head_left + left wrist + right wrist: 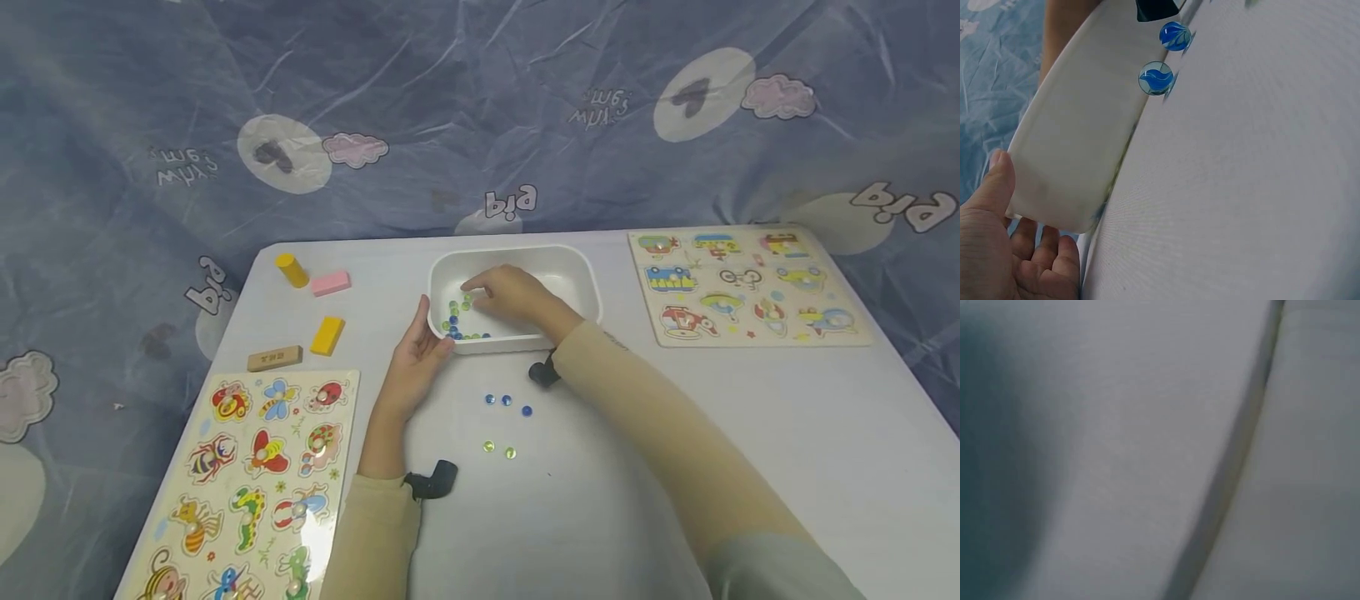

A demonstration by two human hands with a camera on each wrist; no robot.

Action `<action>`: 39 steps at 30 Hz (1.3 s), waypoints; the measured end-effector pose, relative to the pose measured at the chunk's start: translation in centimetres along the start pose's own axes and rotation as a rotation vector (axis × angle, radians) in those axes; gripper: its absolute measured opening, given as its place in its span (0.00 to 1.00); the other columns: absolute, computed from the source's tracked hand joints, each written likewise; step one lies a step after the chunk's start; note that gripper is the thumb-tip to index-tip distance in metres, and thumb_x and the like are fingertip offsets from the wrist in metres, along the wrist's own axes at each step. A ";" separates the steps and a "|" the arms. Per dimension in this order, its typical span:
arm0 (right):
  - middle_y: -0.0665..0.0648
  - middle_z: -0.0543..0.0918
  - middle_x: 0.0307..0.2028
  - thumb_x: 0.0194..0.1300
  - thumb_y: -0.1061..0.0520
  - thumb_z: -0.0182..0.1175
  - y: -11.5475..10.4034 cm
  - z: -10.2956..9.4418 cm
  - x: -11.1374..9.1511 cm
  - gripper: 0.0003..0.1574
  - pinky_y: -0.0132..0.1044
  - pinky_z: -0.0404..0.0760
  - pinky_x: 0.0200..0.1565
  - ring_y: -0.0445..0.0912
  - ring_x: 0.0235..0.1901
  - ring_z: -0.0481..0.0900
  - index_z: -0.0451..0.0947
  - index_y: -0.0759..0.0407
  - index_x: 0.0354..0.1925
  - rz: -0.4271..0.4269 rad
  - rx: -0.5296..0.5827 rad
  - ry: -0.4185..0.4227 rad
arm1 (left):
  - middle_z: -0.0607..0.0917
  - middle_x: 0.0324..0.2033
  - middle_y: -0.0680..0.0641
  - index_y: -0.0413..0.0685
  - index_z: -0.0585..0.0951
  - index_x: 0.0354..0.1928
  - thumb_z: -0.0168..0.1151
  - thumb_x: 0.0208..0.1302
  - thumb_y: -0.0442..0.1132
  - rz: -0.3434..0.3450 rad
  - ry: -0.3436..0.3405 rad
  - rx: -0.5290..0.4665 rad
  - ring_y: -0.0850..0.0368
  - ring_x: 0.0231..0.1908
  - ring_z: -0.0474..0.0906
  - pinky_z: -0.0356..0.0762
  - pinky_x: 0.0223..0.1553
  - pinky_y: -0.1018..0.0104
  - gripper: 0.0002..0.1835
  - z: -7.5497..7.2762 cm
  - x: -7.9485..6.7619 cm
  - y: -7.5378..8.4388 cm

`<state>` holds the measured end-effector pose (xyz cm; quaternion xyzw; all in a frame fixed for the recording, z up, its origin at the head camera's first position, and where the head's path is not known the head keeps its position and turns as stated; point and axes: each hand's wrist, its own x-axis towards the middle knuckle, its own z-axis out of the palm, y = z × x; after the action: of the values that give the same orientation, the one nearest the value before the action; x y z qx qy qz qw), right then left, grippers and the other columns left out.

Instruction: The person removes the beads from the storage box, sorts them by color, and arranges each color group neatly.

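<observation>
A white plastic tray (588,292) stands toward the back of the table. Glass marbles (453,320), blue and green, lie gathered in its left part. My left hand (414,360) grips the tray's left end; in the left wrist view its thumb (997,181) is at the rim and the fingers curl by the end wall. Inside the tray, my right hand (513,296) reaches left over the floor, index finger extended, fingertips right by the green marbles. In front of the tray lie three blue marbles (506,400) and two green marbles (489,447).
An insect puzzle board (347,417) lies at the front left, a vehicle puzzle board (757,337) at the back right. Left of the tray are a yellow cylinder (292,271), a pink block (331,283), a yellow block (327,335) and a wooden block (274,358). A patterned curtain (450,108) hangs behind.
</observation>
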<state>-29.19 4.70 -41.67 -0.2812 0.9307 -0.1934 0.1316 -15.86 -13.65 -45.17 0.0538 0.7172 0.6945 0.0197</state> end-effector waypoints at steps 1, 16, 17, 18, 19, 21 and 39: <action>0.53 0.80 0.30 0.65 0.51 0.60 0.0 0.1 0.0 0.22 0.36 0.77 0.43 0.46 0.29 0.73 0.76 0.44 0.58 0.004 -0.004 -0.007 | 0.49 0.74 0.56 0.58 0.46 0.75 0.59 0.65 0.39 0.002 -0.001 -0.002 0.56 0.73 0.49 0.56 0.68 0.78 0.42 0.0 0.0 0.0; 0.49 0.85 0.38 0.64 0.46 0.60 0.3 0.0 -1.0 0.17 0.41 0.79 0.50 0.44 0.38 0.78 0.80 0.46 0.50 0.026 -0.040 0.052 | 0.49 0.74 0.56 0.59 0.46 0.74 0.59 0.65 0.41 0.013 -0.003 0.001 0.56 0.73 0.49 0.56 0.68 0.79 0.43 0.1 0.0 -0.2; 0.50 0.84 0.35 0.64 0.45 0.60 0.2 -0.2 -1.2 0.17 0.40 0.80 0.47 0.44 0.35 0.78 0.80 0.46 0.50 0.021 -0.046 0.056 | 0.49 0.74 0.57 0.60 0.46 0.74 0.60 0.65 0.43 0.011 -0.001 0.005 0.56 0.73 0.49 0.56 0.68 0.79 0.43 0.1 0.0 -0.1; 0.50 0.84 0.32 0.64 0.45 0.60 0.2 -0.4 -1.5 0.17 0.40 0.80 0.44 0.44 0.33 0.77 0.80 0.45 0.50 0.016 -0.050 0.060 | 0.49 0.74 0.57 0.59 0.46 0.74 0.60 0.64 0.45 0.010 0.002 0.012 0.56 0.73 0.49 0.56 0.68 0.79 0.43 0.1 0.0 -0.1; 0.50 0.82 0.29 0.64 0.45 0.60 0.1 -0.7 -1.9 0.17 0.39 0.79 0.40 0.45 0.31 0.76 0.80 0.45 0.50 0.007 -0.056 0.067 | 0.49 0.74 0.57 0.59 0.45 0.75 0.60 0.64 0.46 0.010 0.004 0.019 0.56 0.73 0.49 0.56 0.68 0.79 0.44 0.1 0.0 -0.1; 0.50 0.79 0.24 0.64 0.43 0.60 -0.1 -1.2 -2.7 0.17 0.36 0.76 0.34 0.44 0.28 0.74 0.80 0.44 0.50 -0.005 -0.067 0.083 | 0.49 0.74 0.55 0.57 0.45 0.75 0.61 0.63 0.49 0.011 0.008 0.033 0.56 0.73 0.50 0.57 0.68 0.78 0.45 0.1 0.0 0.0; 0.44 0.58 0.10 0.60 0.42 0.63 -1.8 -1.5 -14.6 0.14 0.29 0.60 0.16 0.38 0.13 0.55 0.82 0.40 0.45 -0.057 0.079 0.115 | 0.52 0.73 0.62 0.65 0.47 0.74 0.60 0.64 0.45 0.030 0.050 0.066 0.60 0.73 0.51 0.56 0.68 0.79 0.42 0.2 0.4 -1.3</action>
<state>-17.10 12.14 -37.56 -0.2907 0.9200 -0.2494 0.0833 -16.28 -13.44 -46.47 0.0475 0.7391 0.6719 -0.0105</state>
